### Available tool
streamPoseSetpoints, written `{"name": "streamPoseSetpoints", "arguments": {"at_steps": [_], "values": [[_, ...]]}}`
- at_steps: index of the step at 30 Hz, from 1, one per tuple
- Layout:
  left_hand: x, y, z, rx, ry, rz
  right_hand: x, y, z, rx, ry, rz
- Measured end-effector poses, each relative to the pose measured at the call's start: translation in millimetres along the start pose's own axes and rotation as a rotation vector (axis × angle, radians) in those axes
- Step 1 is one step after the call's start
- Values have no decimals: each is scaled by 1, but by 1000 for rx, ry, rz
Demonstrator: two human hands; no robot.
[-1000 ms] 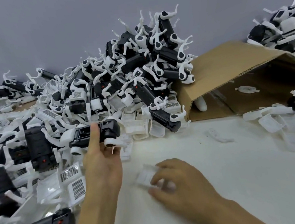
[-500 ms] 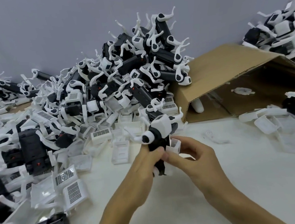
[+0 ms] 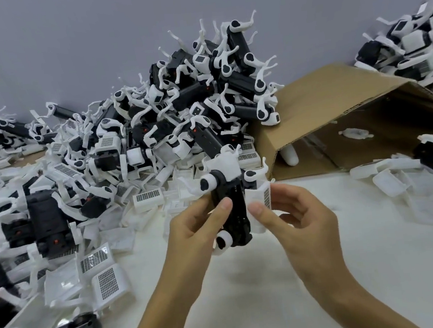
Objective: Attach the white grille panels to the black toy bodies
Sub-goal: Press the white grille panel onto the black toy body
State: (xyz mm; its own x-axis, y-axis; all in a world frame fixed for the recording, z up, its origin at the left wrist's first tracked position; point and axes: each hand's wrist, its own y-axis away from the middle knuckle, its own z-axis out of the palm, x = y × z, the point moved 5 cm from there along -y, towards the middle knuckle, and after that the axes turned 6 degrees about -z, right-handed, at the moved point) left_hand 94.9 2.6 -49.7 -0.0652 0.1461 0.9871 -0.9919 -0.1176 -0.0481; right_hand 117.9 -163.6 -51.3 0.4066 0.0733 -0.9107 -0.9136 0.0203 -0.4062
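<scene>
Fingertips are seen meeting around a single toy in the middle of the view: the thumb and curled fingers of the left hand [image 3: 193, 230] are closed on one black toy body [image 3: 231, 210], which is held nearly upright above the white table [image 3: 330, 272], with its white round joints showing at top and bottom. Just to its right, one white grille panel [image 3: 261, 203] is pinched between the thumb and fingers of the right hand [image 3: 294, 218] and is pressed edge-on against the body's side, its dotted grille face turned rightward. The body appears to be steadied this way so that the panel can be lined up and snapped in; the fit is judged not yet finished. Beyond the hands, a large heap of black-and-white toys [image 3: 190, 107] is piled against the grey wall, too tangled to be counted. Loose grille panels [image 3: 107, 281] are scattered at the left; about six with visible mesh can be made out, and more are partly buried. One cardboard box [image 3: 333, 112] is lying on its side at the right, open toward the table, probably tipped to spill parts within reach. A second, smaller pile of toys [image 3: 412, 44] is seen behind it at the far right.
</scene>
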Motion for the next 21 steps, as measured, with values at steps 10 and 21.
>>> {"name": "streamPoseSetpoints", "arguments": {"at_steps": [10,21], "values": [[-3,5,18,-9,77,42,-9,7,1,52,146,-161],[-7,5,16,-52,51,-6,-3,7,6,-23,199,-142]]}}
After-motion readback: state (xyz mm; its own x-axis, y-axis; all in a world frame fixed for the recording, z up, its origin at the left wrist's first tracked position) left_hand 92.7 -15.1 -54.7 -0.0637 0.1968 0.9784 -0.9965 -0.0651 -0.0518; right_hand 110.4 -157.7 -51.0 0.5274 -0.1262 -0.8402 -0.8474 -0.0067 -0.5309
